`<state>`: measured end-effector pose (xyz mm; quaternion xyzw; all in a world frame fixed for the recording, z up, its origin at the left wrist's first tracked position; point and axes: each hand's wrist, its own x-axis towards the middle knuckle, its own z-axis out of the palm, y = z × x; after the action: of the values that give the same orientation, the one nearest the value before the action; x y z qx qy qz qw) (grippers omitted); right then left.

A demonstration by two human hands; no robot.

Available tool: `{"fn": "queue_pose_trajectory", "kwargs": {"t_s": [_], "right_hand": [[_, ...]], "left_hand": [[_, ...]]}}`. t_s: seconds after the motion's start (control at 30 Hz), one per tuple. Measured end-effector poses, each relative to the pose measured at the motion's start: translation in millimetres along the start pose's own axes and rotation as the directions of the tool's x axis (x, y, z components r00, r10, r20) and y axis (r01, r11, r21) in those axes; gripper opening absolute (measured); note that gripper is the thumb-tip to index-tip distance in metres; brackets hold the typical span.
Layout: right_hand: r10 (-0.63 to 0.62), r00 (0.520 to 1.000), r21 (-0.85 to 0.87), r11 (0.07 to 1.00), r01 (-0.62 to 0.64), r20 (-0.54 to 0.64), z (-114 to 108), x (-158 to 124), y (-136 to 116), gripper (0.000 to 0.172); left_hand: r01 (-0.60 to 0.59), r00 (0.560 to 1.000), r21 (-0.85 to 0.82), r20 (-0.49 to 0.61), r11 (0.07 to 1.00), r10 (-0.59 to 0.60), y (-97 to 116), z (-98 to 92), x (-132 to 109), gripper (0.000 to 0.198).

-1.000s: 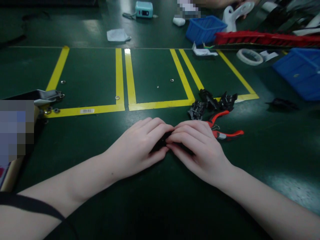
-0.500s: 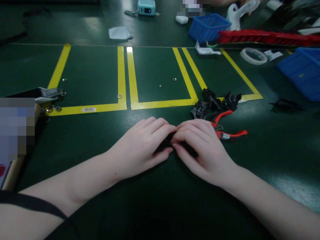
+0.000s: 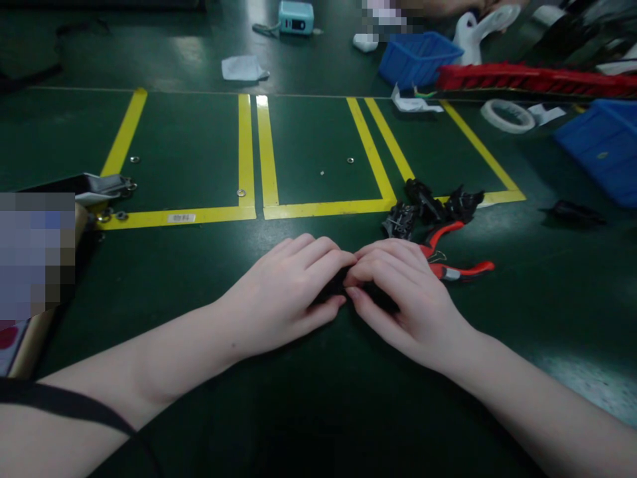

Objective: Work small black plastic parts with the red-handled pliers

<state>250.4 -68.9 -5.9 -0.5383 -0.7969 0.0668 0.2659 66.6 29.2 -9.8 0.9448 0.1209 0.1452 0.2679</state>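
Note:
My left hand [image 3: 286, 292] and my right hand [image 3: 398, 295] rest together on the dark green table, fingertips meeting. Both are curled round a small black part [image 3: 334, 285], mostly hidden under the fingers. Just beyond my right hand lie red-handled pliers [image 3: 450, 265]. Behind them sits a little heap of black plastic parts [image 3: 430, 202], on the yellow tape line.
Yellow tape marks rectangles [image 3: 249, 156] on the table. Small washers [image 3: 241, 192] lie scattered. A dark tray [image 3: 89, 186] is at the left. At the back and right are blue bins [image 3: 600, 146], a red rack [image 3: 527, 76], a tape roll [image 3: 507, 114], a teal device [image 3: 295, 16], white scraps.
Both hands stay clasped on the black part, with only slight finger shifts. The view has drifted a little, so everything sits slightly further right in the frame.

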Motion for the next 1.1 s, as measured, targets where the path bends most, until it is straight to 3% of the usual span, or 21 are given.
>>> {"fn": "queue_pose_trajectory", "kwargs": {"t_s": [0.23,0.63,0.83,1.1], "right_hand": [[-0.030,1.000,-0.004,1.000,0.030,0.005,-1,-1,2,0.003],[-0.174,0.985,-0.172,0.971,0.168,-0.019,-2,-1,3,0.007],[-0.177,0.983,-0.182,0.969,0.166,-0.045,5,-3,14,0.010],[-0.171,0.985,-0.189,0.968,0.163,-0.025,4,-5,8,0.015]], "left_hand": [[-0.008,1.000,0.017,-0.008,1.000,0.008,0,0.5,0,0.025],[-0.018,1.000,0.038,0.019,0.999,0.017,1,-2.0,3,0.034],[-0.030,0.999,0.078,0.034,0.996,0.027,-3,-3.7,4,0.037],[-0.031,0.999,0.075,0.042,0.997,0.028,-2,-5.8,4,0.035]]}}
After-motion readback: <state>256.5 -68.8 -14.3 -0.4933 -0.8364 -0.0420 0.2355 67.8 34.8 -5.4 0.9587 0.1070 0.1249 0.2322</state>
